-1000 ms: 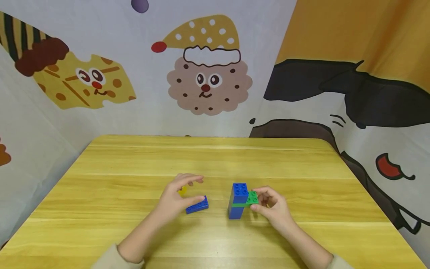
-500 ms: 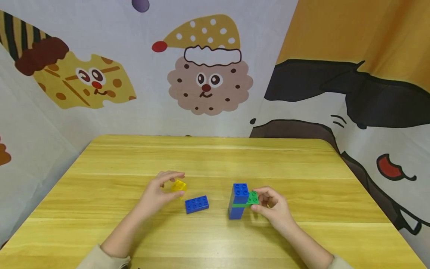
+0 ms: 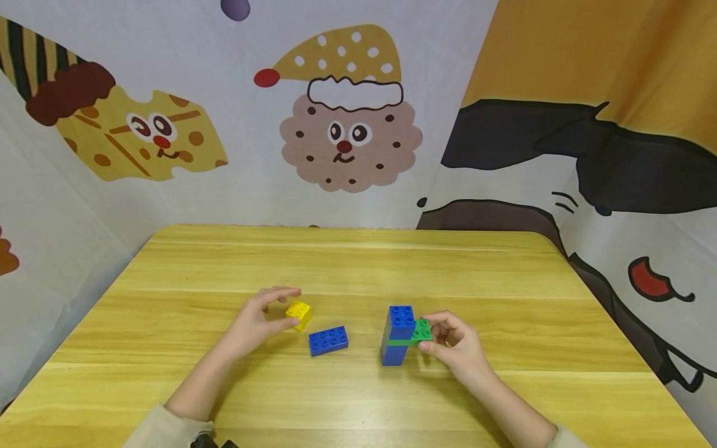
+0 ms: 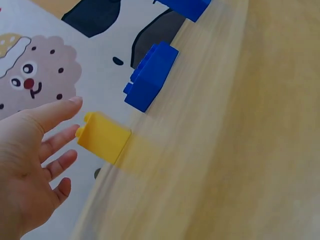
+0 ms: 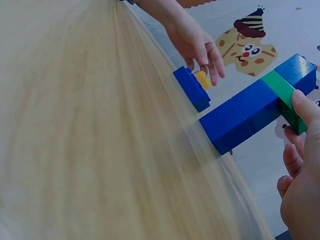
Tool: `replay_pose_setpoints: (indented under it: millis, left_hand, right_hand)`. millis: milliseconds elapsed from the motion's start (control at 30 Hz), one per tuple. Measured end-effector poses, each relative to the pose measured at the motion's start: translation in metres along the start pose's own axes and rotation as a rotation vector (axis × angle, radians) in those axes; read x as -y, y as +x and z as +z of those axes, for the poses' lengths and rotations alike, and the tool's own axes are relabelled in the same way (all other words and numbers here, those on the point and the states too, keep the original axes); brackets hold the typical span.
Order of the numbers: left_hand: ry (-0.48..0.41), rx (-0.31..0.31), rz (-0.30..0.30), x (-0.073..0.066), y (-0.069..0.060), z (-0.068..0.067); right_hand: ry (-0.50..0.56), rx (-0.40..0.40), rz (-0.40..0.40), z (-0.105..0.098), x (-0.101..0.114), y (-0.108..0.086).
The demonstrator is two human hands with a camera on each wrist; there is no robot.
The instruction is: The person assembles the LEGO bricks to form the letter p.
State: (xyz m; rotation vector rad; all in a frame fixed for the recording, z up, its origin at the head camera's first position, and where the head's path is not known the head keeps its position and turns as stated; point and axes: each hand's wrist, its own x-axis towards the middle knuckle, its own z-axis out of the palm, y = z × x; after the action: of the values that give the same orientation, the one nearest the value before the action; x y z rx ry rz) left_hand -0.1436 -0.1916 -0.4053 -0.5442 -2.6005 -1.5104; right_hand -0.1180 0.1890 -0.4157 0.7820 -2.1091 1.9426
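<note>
My left hand (image 3: 252, 323) is beside a small yellow brick (image 3: 301, 313), thumb and fingers spread apart. In the left wrist view a gap shows between the fingertips and the yellow brick (image 4: 104, 137). Just right of it a longer blue brick (image 3: 328, 341) lies studs up. With thumb and fingers, my right hand (image 3: 458, 348) pinches the overhanging end of a flat green brick (image 3: 422, 331). That brick is built into an upright tower of blue bricks (image 3: 394, 354). One blue brick (image 5: 298, 71) sits above the green, and two are stacked below it.
The wooden table (image 3: 358, 267) has its far edge against a cloth backdrop (image 3: 235, 205) printed with cartoon figures. Something small and black (image 3: 204, 440) shows at the left cuff.
My left hand has drawn left, off the long blue brick and over to the yellow one, uncovering both. The right hand and tower have stayed put.
</note>
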Motion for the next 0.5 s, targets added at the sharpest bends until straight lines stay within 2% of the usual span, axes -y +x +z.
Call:
replay_pose_setpoints:
  millis: [300,500]
  left_hand:
    - [-0.065,0.053,-0.042,0.012,-0.001,0.000]
    - [-0.078,0.057,-0.060,0.018,-0.001,0.001]
  right_hand:
    - [-0.007,-0.003,0.002,0.000,0.000,-0.001]
    - [0.005,0.000,-0.012,0.000,0.000,0.000]
